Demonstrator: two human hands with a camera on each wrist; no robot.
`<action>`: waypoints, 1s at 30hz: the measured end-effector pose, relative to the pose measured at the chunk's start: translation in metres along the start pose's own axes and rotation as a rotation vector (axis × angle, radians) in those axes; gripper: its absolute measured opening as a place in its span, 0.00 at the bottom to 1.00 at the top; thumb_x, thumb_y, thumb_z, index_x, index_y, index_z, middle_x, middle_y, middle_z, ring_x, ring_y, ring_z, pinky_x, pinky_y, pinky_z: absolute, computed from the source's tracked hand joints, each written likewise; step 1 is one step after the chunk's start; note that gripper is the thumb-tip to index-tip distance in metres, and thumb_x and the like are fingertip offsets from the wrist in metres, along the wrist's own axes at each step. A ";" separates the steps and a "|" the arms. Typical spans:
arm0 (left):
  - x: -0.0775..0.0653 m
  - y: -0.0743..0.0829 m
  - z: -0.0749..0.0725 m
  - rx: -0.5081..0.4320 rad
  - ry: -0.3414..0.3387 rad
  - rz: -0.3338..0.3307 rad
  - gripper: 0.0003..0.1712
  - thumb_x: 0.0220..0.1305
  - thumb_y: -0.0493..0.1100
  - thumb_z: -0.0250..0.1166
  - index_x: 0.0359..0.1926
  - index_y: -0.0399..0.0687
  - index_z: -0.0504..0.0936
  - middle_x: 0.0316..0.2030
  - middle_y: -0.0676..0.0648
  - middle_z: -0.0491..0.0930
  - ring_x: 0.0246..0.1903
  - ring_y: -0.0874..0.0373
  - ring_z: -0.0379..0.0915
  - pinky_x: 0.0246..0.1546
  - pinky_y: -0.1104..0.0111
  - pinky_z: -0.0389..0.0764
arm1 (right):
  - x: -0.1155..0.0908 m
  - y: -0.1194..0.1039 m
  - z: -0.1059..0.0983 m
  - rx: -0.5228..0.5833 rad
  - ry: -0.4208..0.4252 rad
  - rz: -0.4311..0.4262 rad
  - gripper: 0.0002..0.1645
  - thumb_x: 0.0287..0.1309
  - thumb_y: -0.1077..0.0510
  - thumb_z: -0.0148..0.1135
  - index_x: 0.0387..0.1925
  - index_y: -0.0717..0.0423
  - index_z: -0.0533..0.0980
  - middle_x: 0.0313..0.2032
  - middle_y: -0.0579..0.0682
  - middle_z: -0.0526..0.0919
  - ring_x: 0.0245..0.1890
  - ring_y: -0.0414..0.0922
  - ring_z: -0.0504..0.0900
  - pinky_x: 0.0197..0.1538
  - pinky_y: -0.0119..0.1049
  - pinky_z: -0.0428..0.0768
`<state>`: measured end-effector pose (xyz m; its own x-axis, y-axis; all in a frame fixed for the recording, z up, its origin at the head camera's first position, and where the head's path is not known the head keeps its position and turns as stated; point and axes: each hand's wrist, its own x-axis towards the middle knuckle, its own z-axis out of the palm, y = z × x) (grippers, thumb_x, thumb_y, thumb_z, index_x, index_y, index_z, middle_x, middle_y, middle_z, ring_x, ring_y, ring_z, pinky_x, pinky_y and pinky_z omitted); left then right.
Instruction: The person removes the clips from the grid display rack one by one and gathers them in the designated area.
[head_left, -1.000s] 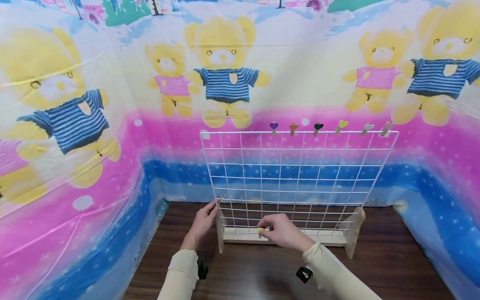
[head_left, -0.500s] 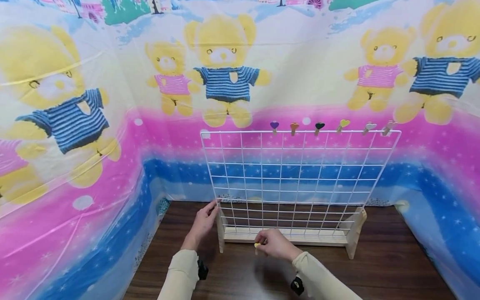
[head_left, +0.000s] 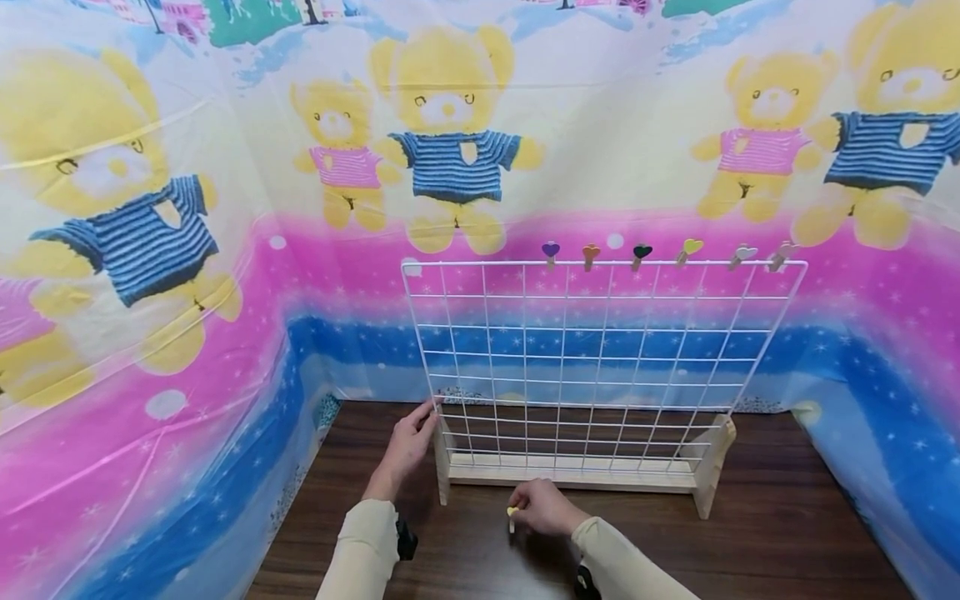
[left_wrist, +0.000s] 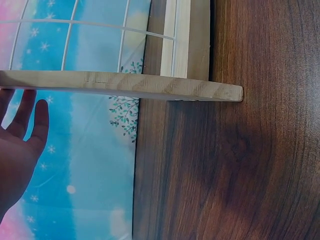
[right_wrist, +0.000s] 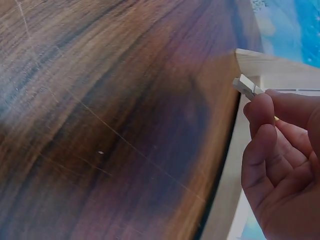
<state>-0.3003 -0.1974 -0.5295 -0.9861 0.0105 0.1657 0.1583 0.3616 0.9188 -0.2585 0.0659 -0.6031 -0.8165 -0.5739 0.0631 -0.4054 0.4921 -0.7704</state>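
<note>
My right hand (head_left: 549,507) pinches a small wooden clothespin (right_wrist: 245,85) with a yellow heart (head_left: 512,511) between thumb and fingertips. It is low over the table, in front of the stand's wooden base (head_left: 570,478). My left hand (head_left: 408,442) has its fingers stretched out, fingertips right at the left wooden upright (left_wrist: 125,83) of the stand. That stand carries a white wire grid (head_left: 570,358). Along the grid's top wire, heart clothespins are clipped toward the right: purple (head_left: 551,252), orange (head_left: 591,254), dark green (head_left: 641,254), yellow (head_left: 690,248), white (head_left: 742,253) and pale pink (head_left: 784,254).
The dark wood table (head_left: 795,517) extends around the stand. Behind and at both sides hangs a printed cloth (head_left: 600,167) with bears, pink and blue bands. The right upright (head_left: 716,467) of the stand rises from the table.
My right hand has come away from the grid's lower part toward the front of the table, still pinching the yellow heart clothespin. The left hand keeps its place at the upright.
</note>
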 end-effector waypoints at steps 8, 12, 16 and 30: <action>0.001 0.001 0.001 0.021 0.015 0.002 0.21 0.72 0.43 0.53 0.63 0.49 0.73 0.64 0.44 0.68 0.60 0.48 0.64 0.54 0.50 0.69 | -0.001 0.010 0.009 -0.022 0.016 -0.002 0.03 0.48 0.68 0.65 0.26 0.60 0.79 0.16 0.41 0.79 0.11 0.31 0.72 0.24 0.27 0.74; 0.000 0.001 0.001 0.013 0.013 0.011 0.21 0.72 0.43 0.53 0.63 0.46 0.72 0.63 0.43 0.69 0.59 0.47 0.65 0.54 0.50 0.69 | -0.001 0.013 0.011 -0.029 0.024 0.008 0.03 0.48 0.68 0.65 0.26 0.59 0.79 0.15 0.42 0.78 0.11 0.31 0.71 0.24 0.27 0.73; 0.000 0.001 0.001 0.001 0.015 -0.004 0.21 0.72 0.44 0.53 0.63 0.51 0.73 0.64 0.44 0.68 0.61 0.47 0.64 0.54 0.49 0.69 | -0.002 0.019 0.014 -0.043 0.020 0.034 0.05 0.49 0.69 0.64 0.26 0.58 0.79 0.14 0.41 0.77 0.11 0.31 0.71 0.22 0.27 0.72; -0.001 0.000 0.001 0.024 0.034 0.038 0.21 0.71 0.42 0.54 0.63 0.44 0.73 0.60 0.40 0.72 0.57 0.47 0.67 0.52 0.50 0.70 | -0.002 0.037 0.025 -0.092 0.103 0.032 0.03 0.54 0.65 0.64 0.26 0.56 0.80 0.18 0.38 0.75 0.13 0.31 0.71 0.21 0.27 0.72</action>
<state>-0.2996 -0.1959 -0.5299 -0.9770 -0.0074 0.2129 0.1938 0.3841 0.9027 -0.2616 0.0693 -0.6480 -0.8656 -0.4891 0.1074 -0.4104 0.5700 -0.7118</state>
